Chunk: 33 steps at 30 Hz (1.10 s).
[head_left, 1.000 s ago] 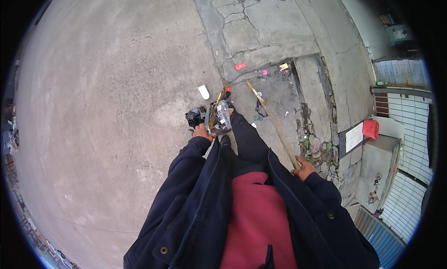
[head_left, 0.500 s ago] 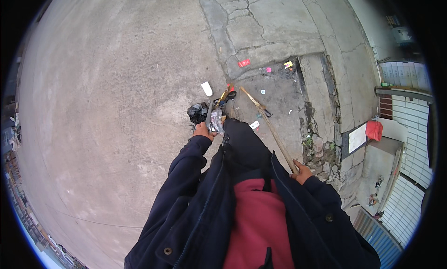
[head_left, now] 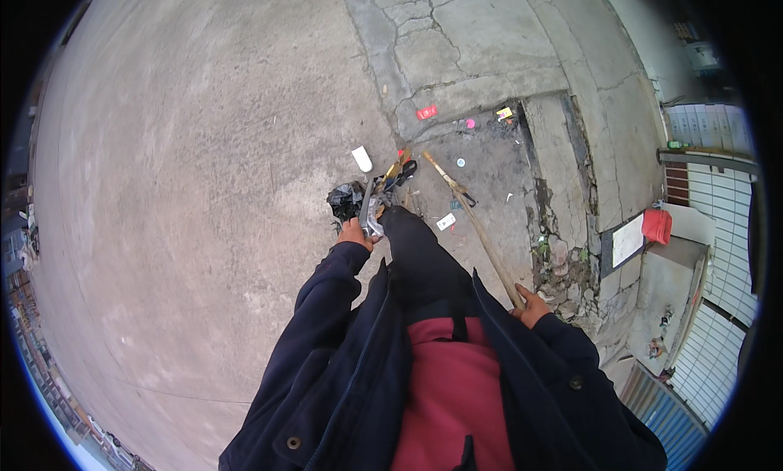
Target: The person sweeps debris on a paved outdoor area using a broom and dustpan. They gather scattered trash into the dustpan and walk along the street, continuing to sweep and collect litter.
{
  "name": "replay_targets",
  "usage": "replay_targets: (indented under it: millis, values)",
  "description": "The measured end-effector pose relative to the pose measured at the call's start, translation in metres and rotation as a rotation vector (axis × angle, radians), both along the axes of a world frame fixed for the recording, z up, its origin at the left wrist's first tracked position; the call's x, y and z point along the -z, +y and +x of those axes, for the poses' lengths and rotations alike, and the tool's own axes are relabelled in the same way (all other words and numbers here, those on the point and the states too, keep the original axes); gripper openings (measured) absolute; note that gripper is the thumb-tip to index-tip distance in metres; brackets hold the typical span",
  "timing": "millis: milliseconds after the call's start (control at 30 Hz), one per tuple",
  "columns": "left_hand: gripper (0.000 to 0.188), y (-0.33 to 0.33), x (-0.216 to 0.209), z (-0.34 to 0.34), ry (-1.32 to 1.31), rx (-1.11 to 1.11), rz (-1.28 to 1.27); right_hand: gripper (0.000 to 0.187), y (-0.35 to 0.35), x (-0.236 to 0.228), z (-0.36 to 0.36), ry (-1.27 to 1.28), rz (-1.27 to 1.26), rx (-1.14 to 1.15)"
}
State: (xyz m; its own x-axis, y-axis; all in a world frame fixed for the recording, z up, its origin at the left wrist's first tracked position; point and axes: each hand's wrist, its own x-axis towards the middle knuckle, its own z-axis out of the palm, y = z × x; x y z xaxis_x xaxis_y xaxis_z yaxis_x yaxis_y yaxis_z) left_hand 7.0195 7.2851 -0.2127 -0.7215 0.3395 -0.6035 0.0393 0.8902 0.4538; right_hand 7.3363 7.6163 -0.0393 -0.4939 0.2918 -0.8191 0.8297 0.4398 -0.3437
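Observation:
My left hand [head_left: 356, 233] is closed on a narrow grey strip-like handle [head_left: 367, 200]; what it belongs to I cannot make out. Beside it lie a crumpled black plastic bag [head_left: 346, 200] and some clear plastic [head_left: 376, 215], partly covered by my leg. Just beyond are a yellow-and-red piece [head_left: 394, 172] and a black looped item [head_left: 409, 169]. My right hand [head_left: 532, 305] grips the near end of a long wooden stick [head_left: 483, 236]. The stick slants away to the left, its far end over the ground, with a small dark item [head_left: 468, 199] against it.
Litter dots the concrete: a white rounded piece [head_left: 362, 159], a red packet [head_left: 426, 112], a pink disc [head_left: 471, 123], a yellow scrap [head_left: 505, 113] and a white card [head_left: 445, 221]. Broken, cracked edging [head_left: 563, 263] runs along the right. Beyond it hangs a red bag [head_left: 656, 225].
My dark-trousered leg has shifted slightly left, and less of the clear plastic shows. Both hands keep their holds; the stick has barely moved.

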Motion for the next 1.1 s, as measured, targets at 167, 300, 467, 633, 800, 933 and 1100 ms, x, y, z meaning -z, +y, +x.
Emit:
replay_targets:
  millis: [167,300,467,633,800,933,1100]
  values:
    - [0.068,-0.005,0.006,-0.006,-0.037,0.025,-0.014,0.076,-0.004,-0.016,0.013,0.031,-0.002,0.066]
    - [0.066,-0.008,0.010,-0.008,-0.038,0.060,-0.001,0.075,-0.002,-0.036,0.032,-0.053,-0.037,0.272]
    - [0.062,-0.009,0.006,-0.007,-0.010,0.085,0.039,0.074,0.050,-0.022,0.020,0.036,0.078,0.311]
    - [0.063,-0.007,0.001,-0.008,-0.055,0.052,0.044,0.075,0.130,0.075,-0.061,0.047,0.219,0.463]
    - [0.063,-0.006,-0.002,-0.008,-0.061,0.048,-0.045,0.069,0.153,0.166,-0.118,0.110,0.286,0.372]
    - [0.062,-0.006,-0.003,-0.010,-0.085,0.071,-0.056,0.072,0.141,0.106,-0.047,0.068,-0.037,0.670]
    - [0.063,-0.002,-0.005,-0.009,-0.061,0.068,-0.061,0.070,0.134,0.073,0.003,0.318,0.326,0.264]
